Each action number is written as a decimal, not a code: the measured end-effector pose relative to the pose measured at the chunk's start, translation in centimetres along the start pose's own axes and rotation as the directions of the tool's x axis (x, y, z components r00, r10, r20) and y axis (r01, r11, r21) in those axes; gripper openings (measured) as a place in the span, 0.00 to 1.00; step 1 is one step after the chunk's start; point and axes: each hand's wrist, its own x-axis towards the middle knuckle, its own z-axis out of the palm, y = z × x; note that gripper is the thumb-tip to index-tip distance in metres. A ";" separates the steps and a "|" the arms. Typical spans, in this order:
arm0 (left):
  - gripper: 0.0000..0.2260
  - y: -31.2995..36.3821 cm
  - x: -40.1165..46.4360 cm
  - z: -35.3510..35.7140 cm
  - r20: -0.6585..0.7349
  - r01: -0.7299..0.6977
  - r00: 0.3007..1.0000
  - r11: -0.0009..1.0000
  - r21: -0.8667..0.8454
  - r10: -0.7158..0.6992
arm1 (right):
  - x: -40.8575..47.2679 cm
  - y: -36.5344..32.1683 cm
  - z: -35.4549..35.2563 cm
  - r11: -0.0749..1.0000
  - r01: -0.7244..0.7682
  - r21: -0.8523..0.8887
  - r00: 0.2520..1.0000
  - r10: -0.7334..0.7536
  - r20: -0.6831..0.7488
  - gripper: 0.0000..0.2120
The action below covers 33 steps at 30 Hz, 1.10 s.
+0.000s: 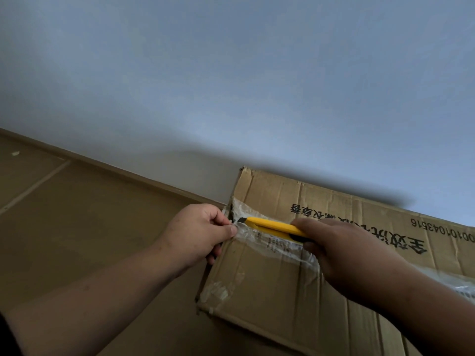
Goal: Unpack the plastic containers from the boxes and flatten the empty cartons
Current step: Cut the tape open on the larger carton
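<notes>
1. Low in the view, a creased cardboard box (295, 273) sits on the brown floor (77, 227) against a pale wall (231, 86), its flaps closed and its top seam covered by clear tape (277, 242).
2. At the seam's left end, the blade of a yellow utility knife (272, 226) lies on the tape.
3. Curled fingers of the right hand (344, 250) grip the knife handle.
4. Just beside the blade, the left hand (198, 232) pinches loose tape at the box edge between thumb and forefinger.
</notes>
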 end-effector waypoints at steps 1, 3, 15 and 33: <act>0.05 0.0 0.0 0.0 -0.001 -0.002 1.000 1.000 0.007 0.002 | 0.2 -0.1 0.0 1.000 0.004 -0.006 1.000 -0.004 0.009 0.16; 0.05 -0.1 0.0 0.0 -0.007 -0.008 1.000 1.000 0.026 0.008 | 0.7 -0.1 -0.2 1.000 -0.002 -0.014 1.000 0.003 0.025 0.15; 0.05 -0.2 0.1 0.1 -0.028 -0.019 0.999 0.998 0.066 0.021 | 2.0 0.5 -1.7 0.998 -0.013 -0.058 0.990 0.021 0.141 0.09; 0.04 0.0 -0.4 -0.2 -0.026 -0.017 0.999 0.996 0.086 0.020 | 0.3 0.9 -2.3 0.978 0.026 -0.206 0.993 -0.002 0.118 0.12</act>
